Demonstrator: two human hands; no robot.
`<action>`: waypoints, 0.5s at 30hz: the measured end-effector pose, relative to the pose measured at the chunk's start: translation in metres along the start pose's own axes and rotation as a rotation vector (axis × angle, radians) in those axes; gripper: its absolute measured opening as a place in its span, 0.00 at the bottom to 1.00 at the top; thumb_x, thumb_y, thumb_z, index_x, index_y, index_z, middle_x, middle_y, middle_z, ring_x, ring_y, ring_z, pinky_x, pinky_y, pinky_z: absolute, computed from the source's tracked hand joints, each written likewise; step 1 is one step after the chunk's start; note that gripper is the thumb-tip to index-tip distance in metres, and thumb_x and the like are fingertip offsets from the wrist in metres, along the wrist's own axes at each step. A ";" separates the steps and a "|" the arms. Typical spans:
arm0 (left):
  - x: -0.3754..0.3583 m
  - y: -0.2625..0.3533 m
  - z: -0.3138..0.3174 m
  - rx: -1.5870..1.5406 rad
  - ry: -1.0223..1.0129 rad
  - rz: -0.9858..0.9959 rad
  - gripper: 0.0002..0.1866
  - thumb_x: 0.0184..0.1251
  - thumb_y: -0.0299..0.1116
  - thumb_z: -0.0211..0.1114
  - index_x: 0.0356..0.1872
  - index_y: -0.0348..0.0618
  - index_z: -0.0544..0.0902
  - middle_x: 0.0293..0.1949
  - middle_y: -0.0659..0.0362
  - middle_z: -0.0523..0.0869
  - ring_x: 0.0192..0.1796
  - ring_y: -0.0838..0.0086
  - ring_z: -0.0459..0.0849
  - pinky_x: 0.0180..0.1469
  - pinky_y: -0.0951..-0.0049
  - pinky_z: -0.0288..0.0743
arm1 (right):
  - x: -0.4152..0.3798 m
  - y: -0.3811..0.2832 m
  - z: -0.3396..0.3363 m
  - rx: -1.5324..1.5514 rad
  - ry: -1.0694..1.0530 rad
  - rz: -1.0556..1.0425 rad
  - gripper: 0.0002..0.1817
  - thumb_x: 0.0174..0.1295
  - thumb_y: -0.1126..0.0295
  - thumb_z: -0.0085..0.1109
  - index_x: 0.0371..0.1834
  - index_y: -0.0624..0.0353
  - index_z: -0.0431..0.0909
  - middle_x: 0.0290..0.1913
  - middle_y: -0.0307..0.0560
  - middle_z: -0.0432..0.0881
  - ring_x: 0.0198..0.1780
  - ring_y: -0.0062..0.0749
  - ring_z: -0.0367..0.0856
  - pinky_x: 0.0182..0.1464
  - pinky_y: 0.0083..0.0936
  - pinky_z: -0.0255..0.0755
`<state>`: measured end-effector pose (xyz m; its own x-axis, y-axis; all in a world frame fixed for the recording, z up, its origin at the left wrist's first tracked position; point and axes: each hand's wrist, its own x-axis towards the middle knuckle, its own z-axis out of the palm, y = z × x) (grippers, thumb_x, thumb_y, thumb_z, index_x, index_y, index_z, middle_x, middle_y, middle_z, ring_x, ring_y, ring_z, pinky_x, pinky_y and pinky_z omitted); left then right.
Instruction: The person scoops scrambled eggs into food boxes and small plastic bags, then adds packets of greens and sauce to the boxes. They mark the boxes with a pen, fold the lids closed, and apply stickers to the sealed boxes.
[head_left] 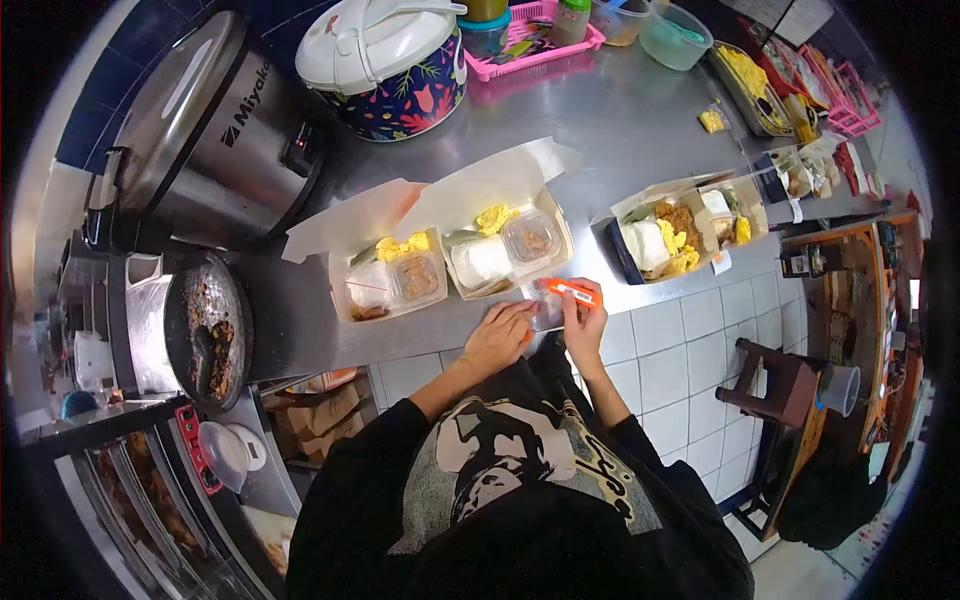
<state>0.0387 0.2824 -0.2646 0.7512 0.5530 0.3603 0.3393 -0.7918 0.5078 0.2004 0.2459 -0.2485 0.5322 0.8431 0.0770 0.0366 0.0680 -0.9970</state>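
Head view, looking down over a steel counter point(620, 130) from above the person's chest.

At the centre of the frame, two hands are held together at the counter's near edge. The right hand point(585, 318) is closed around an orange marker point(571, 291), pinched between thumb and fingers, its tip pointing to 9 o'clock. The left hand point(497, 335) is curled, fingers bent down onto a small clear packet point(546, 314) that is pressed between both hands; whether it is gripped or only steadied cannot be told.

Just beyond the hands, at 12 o'clock, an open meal box point(505, 245) is seen with rice, yellow egg and a sauce cup. A second open box point(392, 278) lies touching it at 9 o'clock. A third box point(680, 232) is set apart at 2 o'clock from the hands.

At 10 o'clock a large steel cooker point(215, 135) is seen, and at 12 o'clock a flowered rice cooker point(390, 60). A pink tray point(535, 45) is found behind it. A dirty pan point(212, 335) lies at 9 o'clock.
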 end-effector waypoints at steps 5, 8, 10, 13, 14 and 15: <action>-0.003 -0.003 0.007 0.011 0.050 0.010 0.12 0.54 0.29 0.65 0.35 0.40 0.71 0.49 0.53 0.78 0.57 0.62 0.74 0.61 0.59 0.64 | 0.004 0.005 0.013 -0.108 0.062 -0.044 0.08 0.60 0.74 0.56 0.42 0.63 0.73 0.27 0.35 0.77 0.23 0.09 0.67 0.24 0.10 0.62; -0.003 -0.006 0.005 0.055 0.037 0.053 0.14 0.56 0.33 0.62 0.40 0.36 0.73 0.48 0.52 0.79 0.57 0.65 0.74 0.61 0.61 0.62 | 0.002 0.007 0.014 -0.204 0.027 -0.016 0.09 0.59 0.74 0.57 0.41 0.63 0.73 0.26 0.35 0.78 0.21 0.10 0.67 0.22 0.11 0.62; -0.002 -0.007 0.005 0.073 0.040 0.069 0.13 0.56 0.33 0.62 0.39 0.37 0.74 0.45 0.53 0.79 0.55 0.65 0.74 0.60 0.61 0.63 | 0.002 0.007 0.016 -0.211 0.024 -0.033 0.08 0.59 0.74 0.57 0.41 0.63 0.73 0.26 0.37 0.78 0.22 0.11 0.69 0.22 0.11 0.63; -0.003 -0.006 0.004 0.054 0.012 0.062 0.12 0.56 0.32 0.62 0.39 0.37 0.74 0.43 0.54 0.79 0.54 0.65 0.75 0.60 0.61 0.63 | 0.001 0.002 0.020 -0.201 0.022 -0.031 0.08 0.59 0.74 0.57 0.41 0.63 0.73 0.27 0.39 0.79 0.23 0.12 0.71 0.24 0.13 0.66; -0.002 -0.006 0.004 0.052 0.013 0.065 0.12 0.56 0.32 0.62 0.39 0.37 0.74 0.43 0.54 0.79 0.54 0.65 0.75 0.60 0.61 0.63 | 0.001 0.000 0.021 -0.178 0.020 -0.015 0.08 0.59 0.74 0.57 0.41 0.63 0.73 0.27 0.40 0.79 0.24 0.13 0.73 0.25 0.13 0.67; -0.001 -0.005 0.004 0.047 0.036 0.075 0.11 0.55 0.31 0.63 0.36 0.38 0.74 0.43 0.54 0.79 0.53 0.64 0.75 0.59 0.60 0.65 | 0.003 0.003 0.020 -0.180 0.022 -0.017 0.08 0.59 0.74 0.57 0.41 0.63 0.73 0.27 0.40 0.79 0.24 0.13 0.73 0.25 0.13 0.67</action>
<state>0.0379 0.2849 -0.2705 0.7550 0.5001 0.4241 0.3100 -0.8421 0.4412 0.1850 0.2589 -0.2507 0.5487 0.8305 0.0960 0.1955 -0.0158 -0.9806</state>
